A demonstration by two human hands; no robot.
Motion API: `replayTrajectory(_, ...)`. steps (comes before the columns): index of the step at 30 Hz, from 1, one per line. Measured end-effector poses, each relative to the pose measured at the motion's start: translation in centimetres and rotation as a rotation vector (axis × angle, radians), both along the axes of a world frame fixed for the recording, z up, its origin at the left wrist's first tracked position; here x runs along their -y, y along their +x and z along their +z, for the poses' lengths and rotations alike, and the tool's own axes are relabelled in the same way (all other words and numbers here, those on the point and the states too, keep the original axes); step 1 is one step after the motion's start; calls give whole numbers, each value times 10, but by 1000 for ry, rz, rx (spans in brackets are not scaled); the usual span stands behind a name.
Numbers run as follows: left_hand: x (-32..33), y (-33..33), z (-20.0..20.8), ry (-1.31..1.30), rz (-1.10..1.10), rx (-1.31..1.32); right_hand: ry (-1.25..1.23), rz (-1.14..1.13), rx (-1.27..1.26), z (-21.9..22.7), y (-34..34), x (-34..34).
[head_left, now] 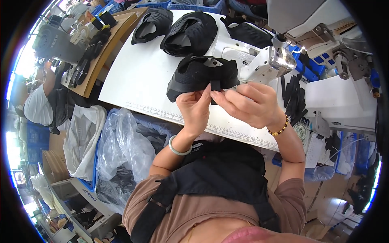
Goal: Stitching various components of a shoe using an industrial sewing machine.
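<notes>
A black knit shoe upper (188, 77) is held up at the near side of the white table, its opening facing away from me. A short black strip (215, 85) hangs at its near end. My left hand (194, 108) is closed on the upper's lower edge, its thumb beside the strip. With bent fingers my right hand (252, 104) pinches the strip's lower end; the fingertips of both hands nearly meet. Just past my right hand stands the sewing machine's metal post (269, 65), close to the upper's right side.
More black shoe uppers (190, 34) lie along the table's far side. The white table (133, 77) has a ruler along its near edge. Loose black strips (294, 96) are piled right of the machine. Left below the table, clear plastic (125, 141) fills a blue crate. Another person (38, 107) sits far left.
</notes>
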State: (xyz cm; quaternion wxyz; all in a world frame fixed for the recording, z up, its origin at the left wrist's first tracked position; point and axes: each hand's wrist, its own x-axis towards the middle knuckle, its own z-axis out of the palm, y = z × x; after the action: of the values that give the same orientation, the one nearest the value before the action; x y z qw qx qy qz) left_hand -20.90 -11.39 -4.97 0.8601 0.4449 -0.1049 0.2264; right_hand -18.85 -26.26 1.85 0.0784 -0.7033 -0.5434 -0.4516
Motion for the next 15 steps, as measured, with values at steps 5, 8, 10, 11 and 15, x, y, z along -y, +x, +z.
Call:
replayTrajectory(5,-6,-5,11,61,-118,13,245,-69,-602,12,-4,-8)
replayTrajectory(8,-16,-12,10,93,-243,-65,406,-32,-1404,18,-2,-12)
replayTrajectory(10,-30,-15,2,129,-320,-83,356,1,-1309,21,-11,-14)
replayTrajectory(11,-34,-18,8,-53,-329,-125,303,16,-1212,20,-14,-15)
replayTrajectory(15,-100,-6,-1,-431,-629,-338,-21,241,-532,-7,-39,-20)
